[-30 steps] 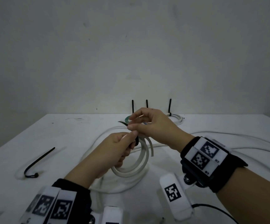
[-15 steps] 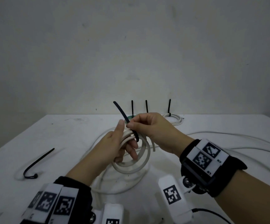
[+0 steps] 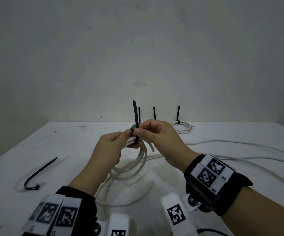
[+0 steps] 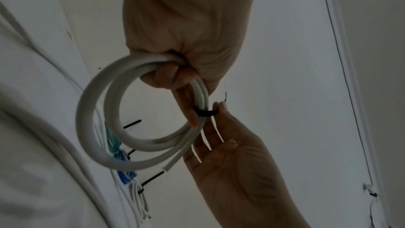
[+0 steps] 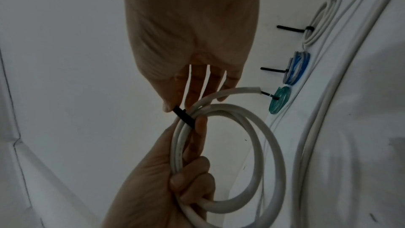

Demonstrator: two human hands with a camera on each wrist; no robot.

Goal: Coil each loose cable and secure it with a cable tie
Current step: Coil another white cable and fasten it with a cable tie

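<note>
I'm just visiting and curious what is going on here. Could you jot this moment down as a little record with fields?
setting: white table against a grey wall
left hand: grips the white coil
right hand: pinches the black tie looped round the coil, tail pointing up
spare tie: lies on the table, left
finished coils: white one, blue one and green one at the far edge, each tied
loose cables: trail across the table, right

Head cam looks down; 2 wrist cams (close) share coil [image 4: 140, 138].
</note>
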